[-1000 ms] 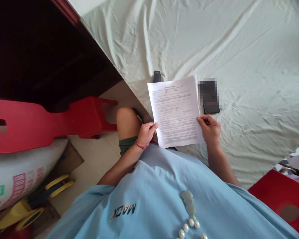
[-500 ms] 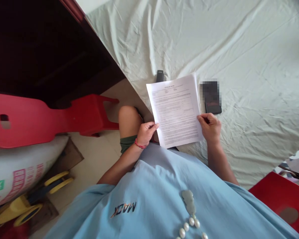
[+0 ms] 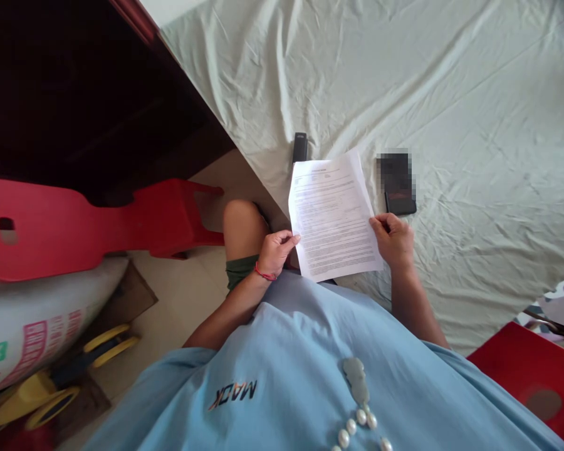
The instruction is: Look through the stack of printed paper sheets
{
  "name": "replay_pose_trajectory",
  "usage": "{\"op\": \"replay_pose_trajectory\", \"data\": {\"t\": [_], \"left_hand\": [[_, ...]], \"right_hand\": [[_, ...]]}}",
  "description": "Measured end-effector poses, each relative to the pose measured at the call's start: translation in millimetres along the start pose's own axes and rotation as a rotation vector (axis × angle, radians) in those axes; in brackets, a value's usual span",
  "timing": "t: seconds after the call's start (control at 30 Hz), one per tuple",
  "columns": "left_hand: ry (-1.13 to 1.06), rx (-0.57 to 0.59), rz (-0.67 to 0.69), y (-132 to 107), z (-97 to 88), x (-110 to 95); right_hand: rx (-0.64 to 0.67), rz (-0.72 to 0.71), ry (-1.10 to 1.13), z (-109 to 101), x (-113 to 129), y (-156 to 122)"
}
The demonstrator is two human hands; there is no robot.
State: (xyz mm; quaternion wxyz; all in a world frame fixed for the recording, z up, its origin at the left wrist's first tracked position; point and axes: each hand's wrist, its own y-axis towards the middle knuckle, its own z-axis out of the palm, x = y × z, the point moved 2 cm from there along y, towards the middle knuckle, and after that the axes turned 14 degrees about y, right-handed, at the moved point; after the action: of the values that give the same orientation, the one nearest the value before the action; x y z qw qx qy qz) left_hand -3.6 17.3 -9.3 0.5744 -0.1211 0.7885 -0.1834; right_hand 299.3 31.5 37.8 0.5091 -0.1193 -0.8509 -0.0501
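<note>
Printed white paper sheets (image 3: pixel 336 219) are held up in front of me, over the near edge of the cloth-covered surface; how many sheets there are I cannot tell. My left hand (image 3: pixel 276 252), with a red cord bracelet at the wrist, pinches their left edge between thumb and fingers. On the opposite edge my right hand (image 3: pixel 395 238) is closed in a similar pinch. A black phone (image 3: pixel 399 188), partly pixelated, lies just beyond my right hand. Behind the top left corner of the paper sits a small black device (image 3: pixel 300 147), its lower end hidden.
A wrinkled pale green cloth (image 3: pixel 474 156) covers the large surface ahead. Left of me stand a red plastic chair (image 3: pixel 160 219), a white printed sack (image 3: pixel 42 326) and a yellow wheeled object (image 3: pixel 42 394). A red stool (image 3: pixel 526 376) is at the lower right.
The top of the paper has dipped and bent, its upper right corner shifting left and slightly down. More of the small black device shows. Both hands keep nearly the same places.
</note>
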Motion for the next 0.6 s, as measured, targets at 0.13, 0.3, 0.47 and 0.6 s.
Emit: {"op": "replay_pose_trajectory", "data": {"t": [0.13, 0.3, 0.47, 0.6], "left_hand": [[-0.158, 0.055, -0.087, -3.2, 5.2, -6.2], [-0.247, 0.090, -0.150, -6.7, 13.9, -12.3], [-0.319, 0.093, -0.183, -4.2, 16.8, -21.0], [-0.345, 0.089, -0.168, 4.4, 17.2, -31.4]], "right_hand": [[-0.015, -0.133, -0.098, -0.5, 4.3, -1.9], [-0.096, -0.267, -0.130, -8.3, 23.2, -8.5], [0.099, 0.008, 0.350, -24.8, 32.6, -12.3], [0.238, 0.237, 0.665, -29.5, 20.4, -5.2]]}}
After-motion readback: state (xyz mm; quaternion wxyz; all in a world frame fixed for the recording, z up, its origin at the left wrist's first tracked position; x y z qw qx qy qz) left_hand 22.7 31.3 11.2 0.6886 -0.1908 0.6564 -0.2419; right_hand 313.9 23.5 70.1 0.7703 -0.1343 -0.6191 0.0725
